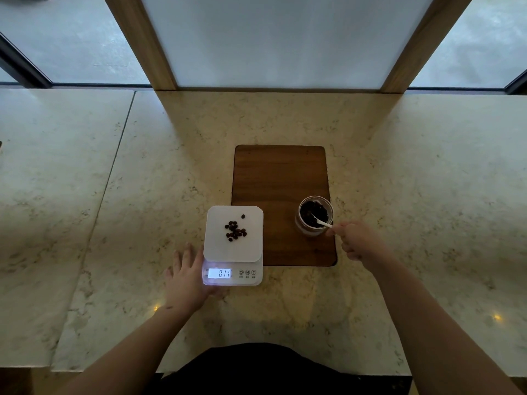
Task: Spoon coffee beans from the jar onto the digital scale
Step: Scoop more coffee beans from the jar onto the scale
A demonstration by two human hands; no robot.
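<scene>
A white digital scale [216,243] sits at the near left corner of a wooden board, its lit display reading 011. Several dark coffee beans [235,230] lie in a small heap on its platform, one apart at the upper right. A glass jar [316,215] of beans stands on the board's near right part. My right hand [356,240] grips a small white spoon [321,221] whose bowl dips into the jar's beans. My left hand [186,277] lies flat on the counter, fingers spread, touching the scale's left side.
The dark wooden board [281,178] lies on a pale marble counter [413,181]. A seam runs down the counter on the left. Wooden-framed frosted panels and windows stand along the far edge. The counter's near edge is just before my body.
</scene>
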